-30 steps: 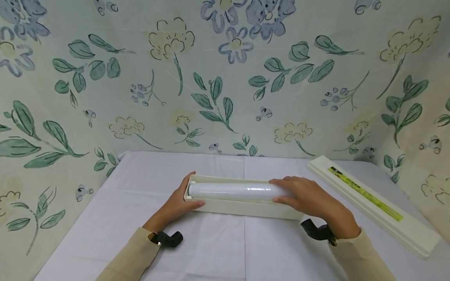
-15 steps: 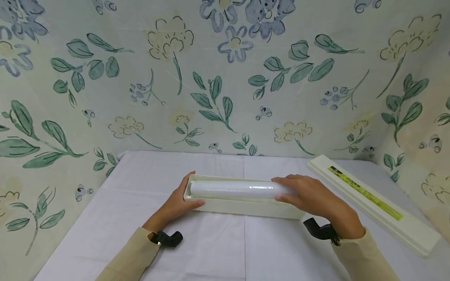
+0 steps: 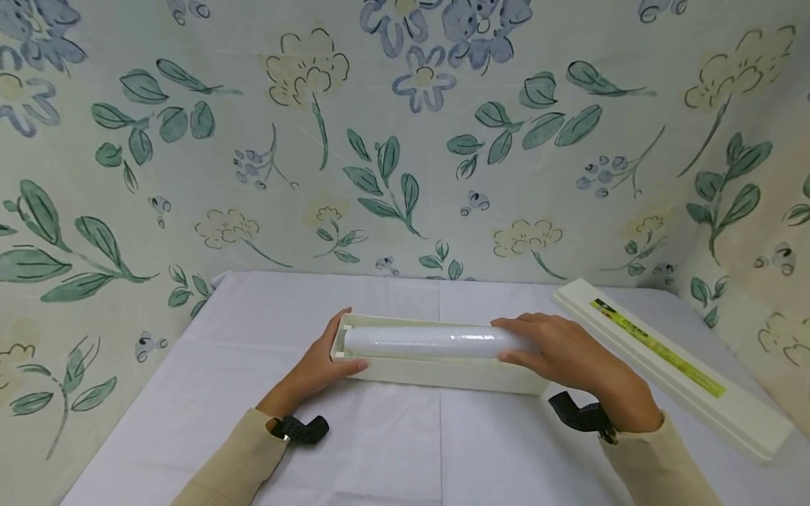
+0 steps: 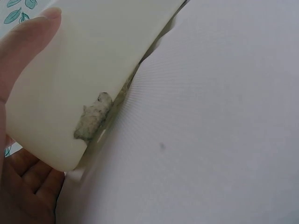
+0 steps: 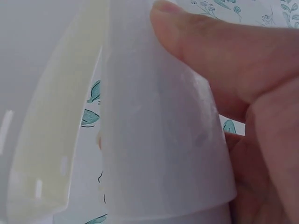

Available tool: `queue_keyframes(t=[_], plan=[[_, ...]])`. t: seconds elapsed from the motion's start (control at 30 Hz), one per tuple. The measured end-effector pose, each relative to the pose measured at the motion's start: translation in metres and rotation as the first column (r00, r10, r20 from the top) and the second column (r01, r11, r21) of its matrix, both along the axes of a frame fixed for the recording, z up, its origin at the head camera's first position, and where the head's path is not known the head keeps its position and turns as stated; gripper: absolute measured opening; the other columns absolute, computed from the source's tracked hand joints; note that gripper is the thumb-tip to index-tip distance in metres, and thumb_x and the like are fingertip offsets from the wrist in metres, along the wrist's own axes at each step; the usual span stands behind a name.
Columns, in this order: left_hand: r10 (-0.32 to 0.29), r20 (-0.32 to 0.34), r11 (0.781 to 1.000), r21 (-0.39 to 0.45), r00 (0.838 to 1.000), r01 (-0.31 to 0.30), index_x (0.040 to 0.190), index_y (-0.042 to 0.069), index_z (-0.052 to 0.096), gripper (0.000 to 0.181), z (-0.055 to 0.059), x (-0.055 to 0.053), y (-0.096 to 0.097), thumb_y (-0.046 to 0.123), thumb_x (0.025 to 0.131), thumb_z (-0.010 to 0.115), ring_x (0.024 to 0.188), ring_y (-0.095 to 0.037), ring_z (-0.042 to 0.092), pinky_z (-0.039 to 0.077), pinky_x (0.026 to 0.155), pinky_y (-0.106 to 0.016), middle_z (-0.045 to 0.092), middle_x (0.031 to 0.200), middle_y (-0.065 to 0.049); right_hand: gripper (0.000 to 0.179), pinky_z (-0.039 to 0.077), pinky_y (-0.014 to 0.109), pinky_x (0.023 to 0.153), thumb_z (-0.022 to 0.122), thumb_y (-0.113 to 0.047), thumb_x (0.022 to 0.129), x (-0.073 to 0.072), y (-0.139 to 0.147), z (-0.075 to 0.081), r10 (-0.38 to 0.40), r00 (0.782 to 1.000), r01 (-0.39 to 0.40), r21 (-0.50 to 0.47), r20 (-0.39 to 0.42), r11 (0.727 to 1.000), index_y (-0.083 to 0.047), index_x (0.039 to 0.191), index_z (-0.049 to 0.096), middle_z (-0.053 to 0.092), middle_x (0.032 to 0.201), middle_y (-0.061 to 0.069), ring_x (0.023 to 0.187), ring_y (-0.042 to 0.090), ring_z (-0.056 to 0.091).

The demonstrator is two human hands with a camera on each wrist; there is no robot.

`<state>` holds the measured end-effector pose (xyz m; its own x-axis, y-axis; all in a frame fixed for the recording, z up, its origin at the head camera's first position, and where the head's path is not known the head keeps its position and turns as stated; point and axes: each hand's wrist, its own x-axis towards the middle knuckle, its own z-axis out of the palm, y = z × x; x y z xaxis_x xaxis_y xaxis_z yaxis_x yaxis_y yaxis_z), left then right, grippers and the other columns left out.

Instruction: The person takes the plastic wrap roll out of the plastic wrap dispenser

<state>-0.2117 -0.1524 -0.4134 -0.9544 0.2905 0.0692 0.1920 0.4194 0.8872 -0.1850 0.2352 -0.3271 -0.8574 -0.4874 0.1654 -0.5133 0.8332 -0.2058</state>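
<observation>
A roll of clear plastic wrap (image 3: pixel 418 342) lies lengthwise in a long cream box (image 3: pixel 436 374), its right end lifted a little. My left hand (image 3: pixel 316 362) holds the box's left end, thumb on the front wall and fingers around the far side. My right hand (image 3: pixel 557 349) grips the roll's right end, thumb on the near side. In the right wrist view, the roll (image 5: pixel 159 130) stands apart from the box wall (image 5: pixel 56 121) beside it. The left wrist view has the box's outer face (image 4: pixel 93 60) with a greyish worn patch, under my thumb (image 4: pixel 32 39).
A long cream lid (image 3: pixel 664 372) with a yellow-green label lies slanted at the right of the table. White cloth (image 3: pixel 380 450) covers the table. A floral curtain (image 3: pixel 405 176) hangs behind it and at the sides.
My right hand has shifted slightly right along with the roll, so the roll's left end sits farther from the box's left end wall. The left hand and the box stay put.
</observation>
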Motion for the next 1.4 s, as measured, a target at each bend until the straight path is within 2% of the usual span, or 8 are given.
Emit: queue_keyframes(t=[0.4,0.77,0.87,1.0,1.07,1.27,1.4], plan=[[0.002,0.010,1.000,0.011,1.000,-0.002,0.155,0.019,0.013,0.100,-0.001,-0.001,-0.001,0.028,0.080,0.079,0.113,-0.027,0.051,0.045,0.095,-0.046,0.043,0.141,-0.011,0.053,0.051,0.036,0.068,0.069,-0.046,0.086,0.003,0.004,0.006,-0.014,1.000,0.014,0.002,-0.023,1.000,-0.020,0.131,0.061,0.067,0.113,0.007,0.087,0.021,0.061],[0.003,0.004,1.000,-0.006,1.000,-0.003,0.155,0.018,0.013,0.100,-0.004,-0.002,-0.001,0.028,0.080,0.079,0.112,-0.026,0.051,0.043,0.096,-0.048,0.044,0.141,-0.011,0.052,0.052,0.041,0.073,0.068,-0.046,0.087,0.008,0.006,0.011,-0.005,0.999,0.005,0.007,-0.039,1.000,-0.019,0.131,0.062,0.067,0.114,0.008,0.094,0.024,0.064],[0.012,0.004,1.000,-0.009,1.000,-0.012,0.155,0.021,0.012,0.101,-0.015,-0.009,-0.003,0.028,0.080,0.079,0.112,-0.025,0.051,0.043,0.095,-0.047,0.043,0.142,-0.010,0.053,0.052,0.041,0.073,0.068,-0.046,0.087,0.007,0.007,0.011,0.005,0.998,-0.005,0.006,-0.056,1.000,-0.018,0.131,0.062,0.067,0.114,0.007,0.095,0.024,0.063],[0.016,0.001,1.000,0.003,1.000,-0.016,0.154,0.030,0.012,0.103,-0.034,-0.021,-0.008,0.031,0.078,0.081,0.112,-0.025,0.051,0.044,0.094,-0.047,0.043,0.142,-0.006,0.055,0.052,0.041,0.074,0.066,-0.050,0.087,0.007,0.010,0.011,0.010,0.998,-0.010,0.004,-0.067,1.000,-0.018,0.131,0.061,0.067,0.114,0.006,0.096,0.023,0.064],[0.011,-0.008,1.000,0.009,1.000,-0.011,0.153,0.033,0.013,0.102,-0.036,-0.022,-0.009,0.033,0.077,0.081,0.111,-0.024,0.051,0.044,0.093,-0.046,0.044,0.141,-0.004,0.055,0.052,0.041,0.075,0.065,-0.051,0.087,0.007,0.012,0.012,0.005,0.997,-0.005,0.005,-0.071,1.000,-0.019,0.132,0.061,0.067,0.114,0.006,0.097,0.023,0.064],[0.014,-0.013,1.000,0.006,1.000,-0.014,0.153,0.034,0.014,0.102,-0.035,-0.023,-0.009,0.033,0.077,0.081,0.112,-0.023,0.051,0.042,0.096,-0.047,0.045,0.140,-0.004,0.055,0.053,0.043,0.076,0.064,-0.052,0.088,0.008,0.014,0.015,-0.013,0.998,0.013,-0.004,-0.061,1.000,-0.020,0.132,0.061,0.067,0.116,0.006,0.098,0.025,0.063],[0.023,0.001,1.000,-0.005,1.000,-0.023,0.154,0.028,0.012,0.102,-0.027,-0.019,-0.006,0.029,0.079,0.080,0.113,-0.026,0.050,0.040,0.097,-0.049,0.044,0.141,-0.007,0.055,0.053,0.043,0.075,0.063,-0.053,0.088,0.010,0.015,0.017,-0.027,0.998,0.027,-0.003,-0.054,1.000,-0.020,0.132,0.061,0.067,0.117,0.007,0.098,0.026,0.063]])
